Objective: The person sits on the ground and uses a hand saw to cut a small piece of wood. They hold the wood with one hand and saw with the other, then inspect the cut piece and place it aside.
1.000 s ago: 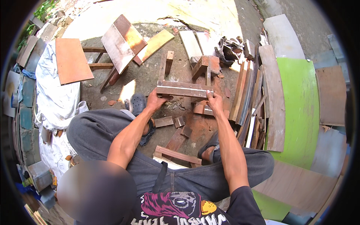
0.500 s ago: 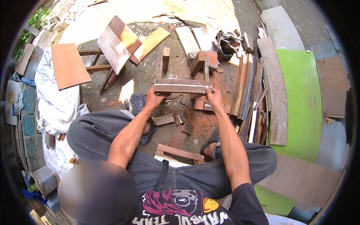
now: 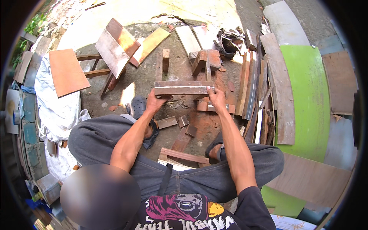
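Note:
In front of me is a wooden frame [image 3: 180, 91] made of brown battens, like a small stool frame. Its near crosspiece runs level from side to side, with a thin pale line along it, and longer pieces reach away from both ends. My left hand [image 3: 155, 101] is closed around the left end, fingers partly tucked beneath. At the right end, my right hand [image 3: 217, 98] grips the corner with its thumb on top. A block of wood [image 3: 165, 60] stands up at the frame's far left; a thicker one [image 3: 199, 63] is at the far right.
Short wood offcuts [image 3: 167, 122] lie between my feet. A bundle of long battens [image 3: 249, 86] and a green board [image 3: 304, 99] are on the right. Leaning boards [image 3: 113, 50], an orange-brown panel [image 3: 68, 73] and white sheeting [image 3: 57, 111] are to the left.
The whole view has shifted slightly, so the surroundings sit a little further left. Both hands keep their hold on the wooden frame, which has barely moved.

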A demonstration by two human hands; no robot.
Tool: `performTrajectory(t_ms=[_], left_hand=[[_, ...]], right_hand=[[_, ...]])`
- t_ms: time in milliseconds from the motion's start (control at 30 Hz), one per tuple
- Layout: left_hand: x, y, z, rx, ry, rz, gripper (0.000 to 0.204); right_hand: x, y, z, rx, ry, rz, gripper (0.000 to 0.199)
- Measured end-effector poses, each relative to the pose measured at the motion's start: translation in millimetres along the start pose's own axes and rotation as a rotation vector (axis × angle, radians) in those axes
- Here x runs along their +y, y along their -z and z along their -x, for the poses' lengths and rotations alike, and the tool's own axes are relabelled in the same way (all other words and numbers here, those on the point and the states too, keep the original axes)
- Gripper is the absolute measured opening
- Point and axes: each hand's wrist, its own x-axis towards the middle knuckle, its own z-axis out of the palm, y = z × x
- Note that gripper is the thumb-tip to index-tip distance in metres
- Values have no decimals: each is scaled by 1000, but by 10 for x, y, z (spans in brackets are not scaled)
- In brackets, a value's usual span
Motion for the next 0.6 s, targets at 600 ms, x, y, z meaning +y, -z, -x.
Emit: performTrajectory(t_ms=[600], left_hand=[[881,681,-121,-182,-500,-819,117]], right_hand=[[-88,6,37,-20,23,1,54]])
